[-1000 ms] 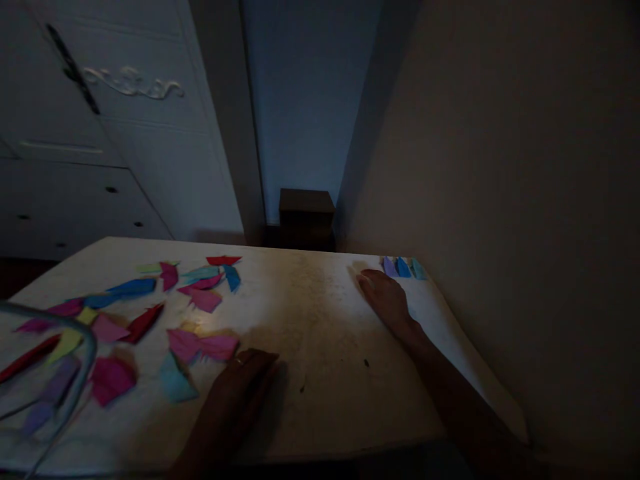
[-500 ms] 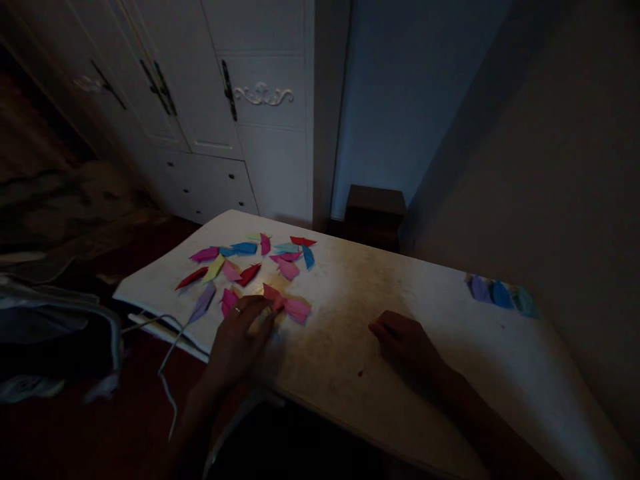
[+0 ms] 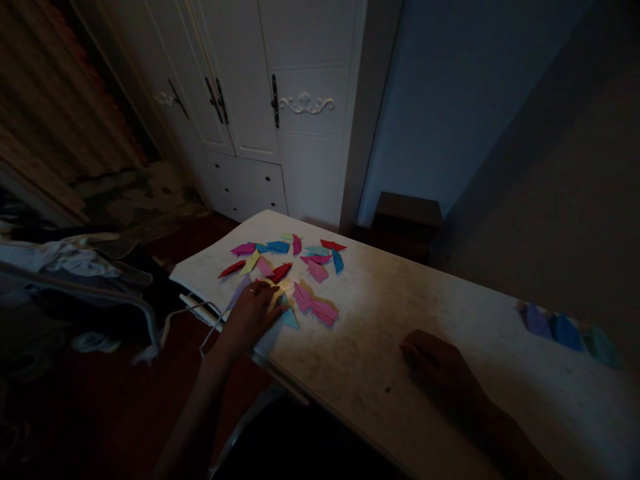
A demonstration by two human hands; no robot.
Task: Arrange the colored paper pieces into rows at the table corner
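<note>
My left hand (image 3: 250, 315) lies over the near side of a scatter of folded paper pieces on the table (image 3: 350, 363). Its fingers are spread forward, thumb apart from them, and touch or hover beside a light blue folded paper piece (image 3: 290, 319); contact cannot be made out. Just right of the fingertips are two joined pink paper pieces (image 3: 316, 305). A purple piece (image 3: 240, 291) is partly covered by the hand. My right hand (image 3: 435, 360) rests on the table with fingers curled closed; nothing shows in it.
Farther back lie a red (image 3: 283, 272), a yellow (image 3: 251, 263) and a blue piece (image 3: 278, 247), among several others. Purple, blue and teal pieces (image 3: 567, 331) stand in a row at the right. Behind are a white wardrobe (image 3: 315, 167) and a dark box (image 3: 407, 208).
The view has turned left. My left hand has drawn back from the joined pink pieces, and the light blue piece now shows by its thumb. My right hand stays curled on the table.
</note>
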